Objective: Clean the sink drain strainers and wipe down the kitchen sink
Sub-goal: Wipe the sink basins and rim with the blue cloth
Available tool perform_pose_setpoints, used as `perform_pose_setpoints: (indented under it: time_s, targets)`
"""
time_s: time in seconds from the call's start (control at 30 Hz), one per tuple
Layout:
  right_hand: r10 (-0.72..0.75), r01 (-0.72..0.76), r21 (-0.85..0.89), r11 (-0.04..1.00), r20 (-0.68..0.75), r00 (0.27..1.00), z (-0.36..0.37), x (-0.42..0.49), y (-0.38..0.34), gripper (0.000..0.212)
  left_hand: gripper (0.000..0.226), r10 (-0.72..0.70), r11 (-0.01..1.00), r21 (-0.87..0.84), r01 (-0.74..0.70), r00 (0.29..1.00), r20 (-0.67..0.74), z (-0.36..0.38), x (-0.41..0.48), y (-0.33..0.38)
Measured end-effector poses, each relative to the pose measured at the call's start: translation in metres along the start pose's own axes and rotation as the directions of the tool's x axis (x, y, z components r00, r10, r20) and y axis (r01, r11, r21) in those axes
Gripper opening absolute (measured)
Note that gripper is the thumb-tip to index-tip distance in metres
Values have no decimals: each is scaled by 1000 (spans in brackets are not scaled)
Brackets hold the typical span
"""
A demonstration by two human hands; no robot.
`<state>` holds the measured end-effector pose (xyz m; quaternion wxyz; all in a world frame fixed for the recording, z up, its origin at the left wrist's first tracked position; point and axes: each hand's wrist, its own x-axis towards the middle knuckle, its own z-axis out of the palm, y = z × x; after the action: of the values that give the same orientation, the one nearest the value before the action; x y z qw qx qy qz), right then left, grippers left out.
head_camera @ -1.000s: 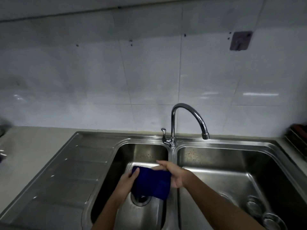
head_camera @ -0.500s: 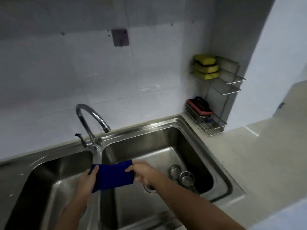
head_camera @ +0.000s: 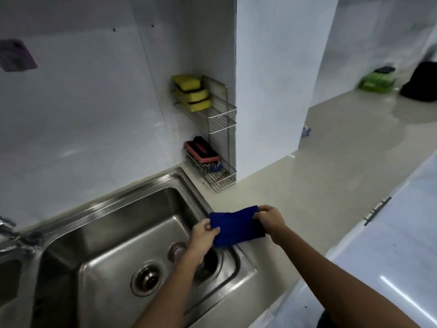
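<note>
A folded blue cloth (head_camera: 236,227) is held taut in the air over the right rim of a steel sink (head_camera: 132,194) — the left hand (head_camera: 203,233) pinches its left edge, the right hand (head_camera: 269,218) its upper right corner. Below it in the basin are a drain (head_camera: 146,279) and a loose strainer (head_camera: 176,250). In the corner behind is a wire rack (head_camera: 218,125) holding yellow sponges (head_camera: 191,92).

Pinched between left hand (head_camera: 203,236) and right hand (head_camera: 271,220): blue cloth (head_camera: 237,227), soft, matt, fuzzy. Below left hand, sink (head_camera: 123,223) of brushed steel, dull sheen. Beyond right hand, counter (head_camera: 307,190) smooth and glossy; wire rack (head_camera: 221,125) of bright metal.
</note>
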<state>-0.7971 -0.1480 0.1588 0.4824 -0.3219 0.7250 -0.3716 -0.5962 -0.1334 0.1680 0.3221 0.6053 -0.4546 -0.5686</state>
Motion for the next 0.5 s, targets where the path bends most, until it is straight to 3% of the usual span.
perform_pose_setpoints:
  time_s: [0.2, 0.33, 0.5]
  targets:
    - [-35, 19, -114, 993, -134, 990, -48, 2, 33, 38, 25, 116, 941, 319, -111, 993, 4, 66, 27, 1]
    - [-88, 41, -214, 976, -216, 972, -55, 1, 40, 39, 36, 209, 820, 543, -179, 978, 8, 87, 33, 2]
    - [-224, 110, -499, 860, -174, 959, -56, -1, 41, 50, 51, 337, 629, 728, -273, 940, 61, 96, 30, -5]
